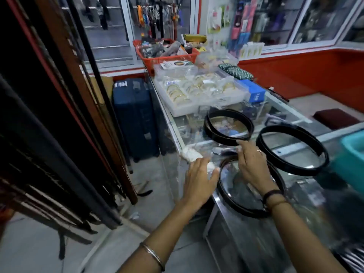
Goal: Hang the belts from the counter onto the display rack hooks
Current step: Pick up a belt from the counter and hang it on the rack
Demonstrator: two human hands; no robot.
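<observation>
I see three coiled belts lying as flat hoops on the glass counter [295, 138], which has a pale metal edge and shows cluttered goods through its clear top. The nearest belt [232, 198], low and right of centre, is a glossy black loop with a brownish stretch at its upper arc. The middle belt [214, 133], just above centre, is a double-wrapped, smooth black strap. The right belt [315, 170], towards the right edge, is a wide matte black ring.

My right hand [252, 166] reaches down over the nearest belt's top arc, its forefinger stretched to touch the middle belt's lower rim; the fingers are loosely spread and I cannot tell whether they grip anything. A thin ring and dark wrist bands show on it. My left hand [199, 180] lies open, palm down, at the counter's left corner, fingertips just beside the nearest belt and over a crumpled white wad [192, 154]. A slim metal bangle [152, 255] circles that forearm.

Down the left of the frame hang long straps on the display rack [49, 134], black, brown and red-edged, some blurred. Beyond the belts sits a white tray of gold bangles [197, 93] in clear wrap, then an orange basket [167, 56]. A navy hard-shell suitcase [134, 115] stands on the floor.
</observation>
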